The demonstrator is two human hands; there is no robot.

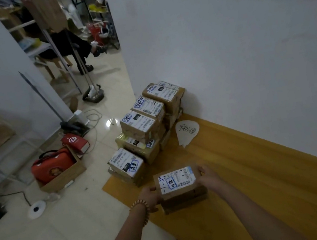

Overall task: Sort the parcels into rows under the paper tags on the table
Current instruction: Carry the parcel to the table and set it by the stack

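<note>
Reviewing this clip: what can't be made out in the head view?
- Handwriting on the white paper tag: too small to read.
- Lower brown cardboard parcels between the left hand and right hand: top parcel covers them, count unclear.
- Printed shipping labels on the stacked parcels by the wall: blurred.

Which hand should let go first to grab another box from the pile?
Probably the left hand. The piled parcels sit on its side of the held parcel, while the right hand grips the side toward the wall.

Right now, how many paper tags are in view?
1: a white handwritten paper tag lies on the yellow surface by the wall, right of the parcel stack. Others may be hidden.
</note>
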